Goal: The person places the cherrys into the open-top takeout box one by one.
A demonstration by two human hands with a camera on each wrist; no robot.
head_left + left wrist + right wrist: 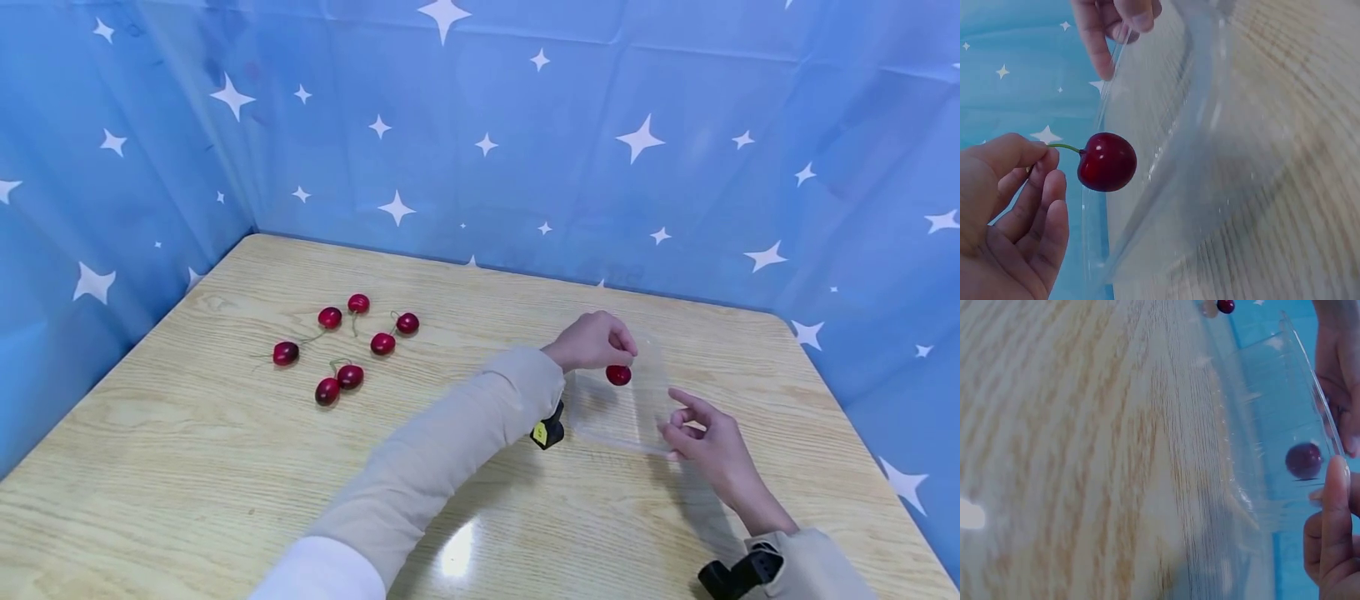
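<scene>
Lower centre of head frame: beige sleeve [450,450] of the left arm, white section at bottom edge. Lower right: black wrist unit [738,577] at the right cuff. Right of centre, lower half: right hand [708,454]. Pinches the right side of the rim of a clear plastic container [622,443] between thumb and finger; gap at fingertips nearly nil. Beside the left cuff, near the container: second black wrist unit with yellow label [540,432].

Farther back, right of centre: left hand [592,343]. Pinches the green stem [1065,147] of one dark red cherry [618,375]; fingertips together, remaining fingers loosely bent. Held cherry: hangs over the container, apart from the left fingers; height relative to the rim not determinable.

Left of centre: seven loose cherries [382,343] with stems, on a light wood-grain table [187,467]; two in contact at the near end of the group. Top of frame: blue backdrop [450,92] with white stars.
</scene>
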